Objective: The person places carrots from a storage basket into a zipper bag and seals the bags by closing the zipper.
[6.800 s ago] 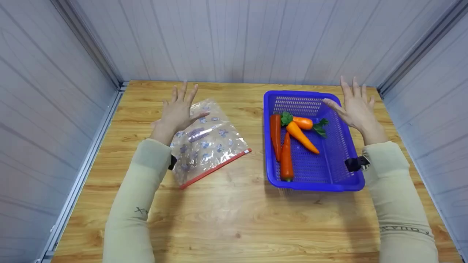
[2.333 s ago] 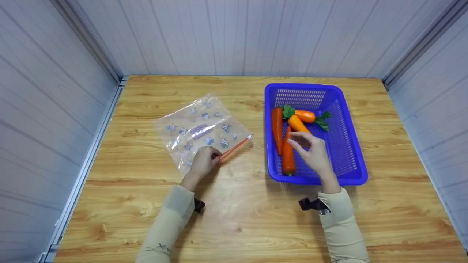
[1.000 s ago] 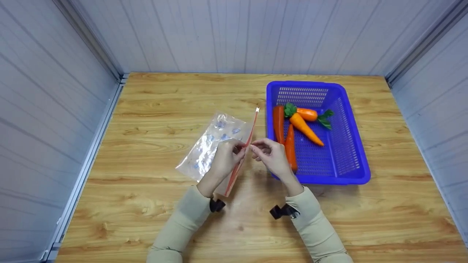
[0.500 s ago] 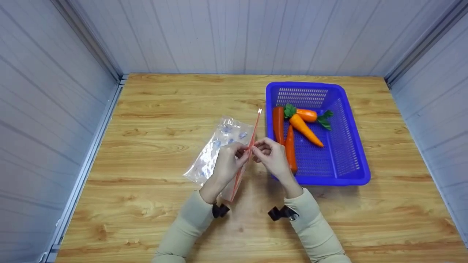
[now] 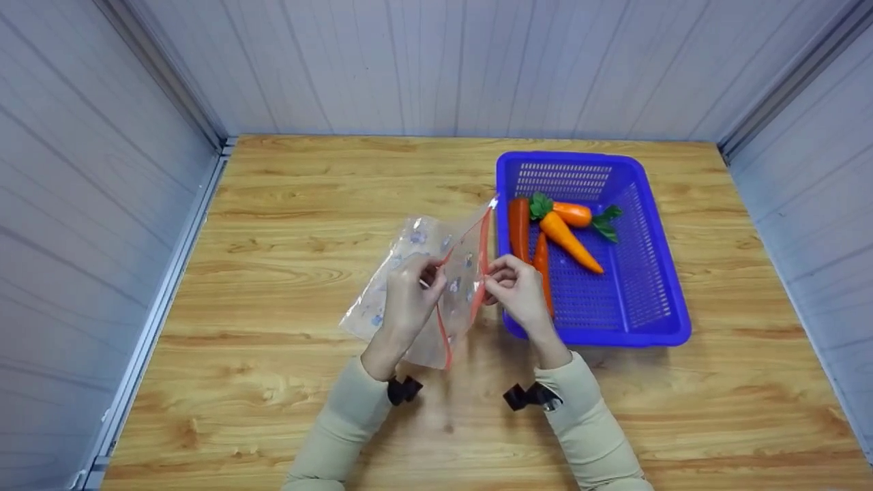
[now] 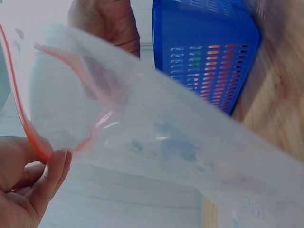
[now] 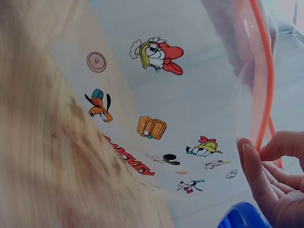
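Observation:
A clear zipper bag (image 5: 382, 293) with printed cartoon figures and a red zip edge is held between both hands, its mouth spread apart. My left hand (image 5: 410, 293) pinches one red edge of the mouth. Opposite it, my right hand (image 5: 518, 290) pinches the other red edge, beside the basket's left rim. The left wrist view looks at the parted mouth, with the left fingers (image 6: 52, 178) on its red strip. In the right wrist view, cartoon prints cover the bag's side (image 7: 156, 95), and thumb and fingertips grip the orange-red strip.
A blue plastic basket (image 5: 655, 273) stands on the wooden table (image 5: 273, 409) at the right. Inside lie several carrots, among them an orange carrot (image 5: 573, 242) and a dark red one (image 5: 520, 228). Panelled walls (image 5: 436, 68) enclose the back and sides.
Both hands came down to the bag, lifted its zip edge and turned it toward the basket. Since half a second ago the two red edges have been pulled apart, opening the mouth.

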`<state>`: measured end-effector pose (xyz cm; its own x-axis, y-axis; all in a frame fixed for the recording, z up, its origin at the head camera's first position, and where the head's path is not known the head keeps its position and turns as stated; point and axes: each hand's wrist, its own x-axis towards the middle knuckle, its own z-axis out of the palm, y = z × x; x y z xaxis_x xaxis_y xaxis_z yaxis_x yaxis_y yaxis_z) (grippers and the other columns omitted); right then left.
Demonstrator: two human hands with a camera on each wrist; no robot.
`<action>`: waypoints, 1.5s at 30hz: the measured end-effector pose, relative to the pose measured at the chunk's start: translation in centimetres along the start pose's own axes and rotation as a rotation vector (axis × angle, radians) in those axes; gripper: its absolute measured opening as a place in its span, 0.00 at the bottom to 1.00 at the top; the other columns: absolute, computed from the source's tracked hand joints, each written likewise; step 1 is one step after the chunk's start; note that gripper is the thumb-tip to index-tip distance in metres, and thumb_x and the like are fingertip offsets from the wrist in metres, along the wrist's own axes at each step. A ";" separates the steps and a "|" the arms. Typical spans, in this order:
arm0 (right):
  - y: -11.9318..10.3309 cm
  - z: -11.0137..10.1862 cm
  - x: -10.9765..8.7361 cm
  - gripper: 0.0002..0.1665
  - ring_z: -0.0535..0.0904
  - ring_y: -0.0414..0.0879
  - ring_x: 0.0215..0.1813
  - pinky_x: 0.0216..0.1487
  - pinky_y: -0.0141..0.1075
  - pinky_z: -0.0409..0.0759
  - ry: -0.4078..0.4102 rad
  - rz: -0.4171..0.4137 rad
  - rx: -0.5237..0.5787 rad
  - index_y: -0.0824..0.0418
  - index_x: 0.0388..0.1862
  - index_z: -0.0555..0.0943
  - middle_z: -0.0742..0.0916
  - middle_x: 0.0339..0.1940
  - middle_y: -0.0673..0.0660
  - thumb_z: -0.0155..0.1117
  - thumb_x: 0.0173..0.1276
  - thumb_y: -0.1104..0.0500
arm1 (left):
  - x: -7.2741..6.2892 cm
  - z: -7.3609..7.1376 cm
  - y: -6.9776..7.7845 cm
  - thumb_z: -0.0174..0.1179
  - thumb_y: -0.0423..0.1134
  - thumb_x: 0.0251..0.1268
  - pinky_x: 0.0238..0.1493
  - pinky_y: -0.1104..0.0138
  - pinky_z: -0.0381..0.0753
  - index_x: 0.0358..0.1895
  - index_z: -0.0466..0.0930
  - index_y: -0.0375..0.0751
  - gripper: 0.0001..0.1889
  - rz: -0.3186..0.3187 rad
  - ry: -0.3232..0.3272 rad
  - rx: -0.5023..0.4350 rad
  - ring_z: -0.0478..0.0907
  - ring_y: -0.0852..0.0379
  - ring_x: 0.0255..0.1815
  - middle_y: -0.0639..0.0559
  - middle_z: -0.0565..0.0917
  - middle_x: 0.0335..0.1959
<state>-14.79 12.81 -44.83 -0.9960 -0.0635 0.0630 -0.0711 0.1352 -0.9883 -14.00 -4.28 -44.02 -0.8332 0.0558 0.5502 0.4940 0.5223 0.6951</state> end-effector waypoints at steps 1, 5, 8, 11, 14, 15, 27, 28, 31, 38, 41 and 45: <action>0.3 -0.2 0.1 0.06 0.77 0.52 0.16 0.19 0.44 0.78 0.010 0.007 -0.002 0.77 0.30 0.73 0.80 0.19 0.64 0.55 0.50 0.78 | 0.1 -0.1 -0.1 0.56 0.24 0.48 0.20 0.77 0.74 0.28 0.78 0.30 0.04 -0.001 0.020 0.003 0.75 0.60 0.20 0.47 0.78 0.22; 1.1 -0.8 0.3 0.06 0.77 0.46 0.14 0.16 0.36 0.77 0.055 0.026 -0.028 0.75 0.30 0.73 0.80 0.17 0.61 0.55 0.50 0.77 | 0.4 -0.7 -0.3 0.55 0.23 0.48 0.20 0.77 0.73 0.27 0.78 0.30 0.04 -0.004 0.094 -0.003 0.75 0.60 0.19 0.48 0.78 0.21; 1.3 -1.4 0.5 0.06 0.77 0.45 0.14 0.16 0.35 0.77 0.088 0.025 -0.038 0.74 0.30 0.74 0.80 0.17 0.62 0.55 0.50 0.76 | 0.6 -1.2 -0.5 0.55 0.22 0.47 0.20 0.76 0.74 0.27 0.78 0.30 0.04 -0.014 0.143 -0.009 0.75 0.60 0.19 0.47 0.78 0.20; 1.7 -2.1 0.6 0.06 0.76 0.46 0.14 0.16 0.35 0.77 0.110 0.030 -0.016 0.75 0.29 0.74 0.79 0.16 0.63 0.54 0.50 0.77 | 0.8 -1.8 -0.7 0.56 0.22 0.47 0.19 0.75 0.74 0.26 0.79 0.29 0.03 -0.027 0.187 -0.006 0.74 0.59 0.18 0.47 0.77 0.20; 2.0 -2.6 0.7 0.06 0.76 0.46 0.13 0.16 0.35 0.77 0.123 0.043 0.025 0.76 0.29 0.74 0.79 0.16 0.61 0.54 0.50 0.78 | 0.9 -2.2 -0.8 0.56 0.23 0.49 0.18 0.74 0.73 0.25 0.79 0.28 0.03 -0.041 0.212 -0.003 0.73 0.60 0.18 0.47 0.76 0.20; 1.7 -2.7 0.6 0.06 0.76 0.46 0.13 0.16 0.35 0.77 0.122 0.048 0.032 0.76 0.29 0.73 0.78 0.16 0.62 0.53 0.50 0.78 | 1.0 -2.3 -0.7 0.56 0.23 0.49 0.18 0.75 0.73 0.25 0.79 0.28 0.03 -0.042 0.215 -0.006 0.73 0.60 0.18 0.47 0.76 0.20; 0.5 -1.3 0.0 0.06 0.78 0.55 0.18 0.21 0.43 0.78 0.023 0.025 0.043 0.77 0.33 0.74 0.80 0.20 0.67 0.57 0.54 0.76 | 0.8 -0.6 -0.5 0.58 0.20 0.43 0.19 0.74 0.73 0.22 0.80 0.29 0.04 0.023 0.178 0.034 0.73 0.59 0.19 0.48 0.76 0.20; 0.8 -1.3 0.1 0.06 0.78 0.53 0.18 0.21 0.43 0.78 0.017 0.026 0.051 0.77 0.33 0.74 0.80 0.20 0.67 0.58 0.55 0.75 | 0.8 -0.5 -0.6 0.58 0.20 0.43 0.19 0.74 0.73 0.22 0.80 0.29 0.03 0.025 0.176 0.034 0.73 0.59 0.19 0.48 0.75 0.20; 1.6 -1.8 0.4 0.07 0.78 0.50 0.17 0.21 0.42 0.78 0.003 0.027 0.087 0.76 0.34 0.74 0.80 0.21 0.66 0.58 0.57 0.73 | 0.7 -0.3 -0.7 0.58 0.20 0.43 0.19 0.74 0.73 0.22 0.80 0.29 0.04 0.033 0.171 0.036 0.73 0.59 0.18 0.48 0.76 0.20; 2.5 -4.0 0.7 0.07 0.76 0.47 0.16 0.20 0.41 0.78 0.069 0.031 0.112 0.77 0.35 0.73 0.79 0.21 0.69 0.57 0.58 0.72 | 0.6 0.1 -0.8 0.58 0.21 0.42 0.19 0.74 0.73 0.21 0.79 0.30 0.04 0.046 0.161 0.029 0.72 0.60 0.18 0.49 0.75 0.19; 2.9 -5.1 0.8 0.08 0.77 0.49 0.17 0.21 0.45 0.78 0.105 0.051 0.058 0.76 0.35 0.74 0.79 0.22 0.70 0.57 0.58 0.71 | 0.4 0.2 -0.9 0.58 0.21 0.42 0.19 0.74 0.73 0.20 0.78 0.31 0.04 0.047 0.157 0.019 0.72 0.60 0.18 0.49 0.75 0.19; 3.5 -6.5 0.9 0.09 0.78 0.53 0.18 0.21 0.45 0.78 0.139 0.070 -0.093 0.76 0.36 0.75 0.81 0.22 0.68 0.58 0.58 0.70 | 0.4 0.3 -1.0 0.58 0.21 0.42 0.19 0.74 0.73 0.20 0.78 0.31 0.04 0.050 0.159 0.020 0.72 0.59 0.18 0.49 0.75 0.19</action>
<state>-16.25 19.64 -47.31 -0.9961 0.0855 0.0194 0.0004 0.2259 -0.9741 -14.89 -4.47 -44.63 -0.7573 -0.0527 0.6510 0.5273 0.5388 0.6570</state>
